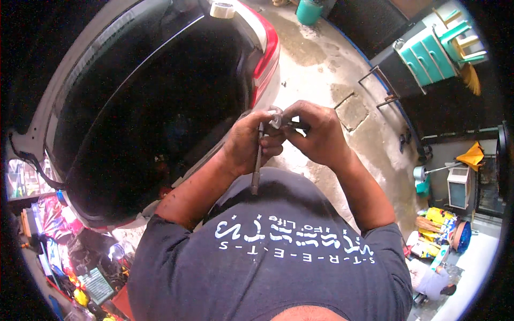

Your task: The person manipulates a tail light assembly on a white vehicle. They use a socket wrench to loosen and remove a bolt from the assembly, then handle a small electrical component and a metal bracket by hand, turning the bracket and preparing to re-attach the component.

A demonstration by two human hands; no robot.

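Both hands meet in front of my chest, beside the car. My left hand (249,140) is closed round a long, thin metal rod (256,172), whose dark lower end points down toward my shirt. At its fingertips is a small pale grey part (275,117) with a curved shape; its kind cannot be made out. My right hand (319,132) pinches at that part from the other side. A small black piece (297,126) shows between its thumb and fingers, mostly hidden by them.
A car (267,59) with a red light and a large dark glass or opening fills the left. On it sits a tape roll (222,9). Teal drawers (428,59) and a teal bin (309,12) stand beyond the concrete floor (305,48). Clutter (96,286) lies lower left.
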